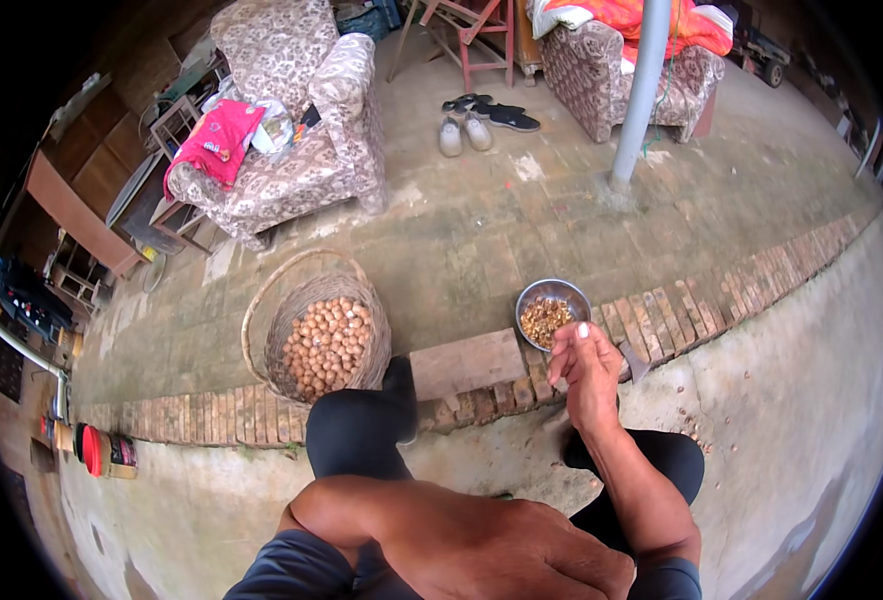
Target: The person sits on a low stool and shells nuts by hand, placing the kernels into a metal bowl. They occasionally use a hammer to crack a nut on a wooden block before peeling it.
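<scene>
My right hand (591,367) is at the near rim of a steel bowl (585,294), its fingers curled; whether they pinch anything cannot be made out. Shelled walnut pieces (545,321) lie in the bowl. Beyond the wrist, a grey metal blade-like piece (634,363) rests at the brick edge, partly hidden by the hand. My left hand (554,547) looms close to the camera, back upward, its fingers hidden. A wicker basket (378,330) with a tall hoop handle stands beyond my left knee, with many whole walnuts (329,345) inside.
A flat slab (468,364) lies between basket and bowl on the brick edging (209,416). Shell bits (693,427) dot the concrete at right. Further off are a patterned armchair (291,172), shoes (464,135), a grey pole (640,97) and a second armchair (588,75).
</scene>
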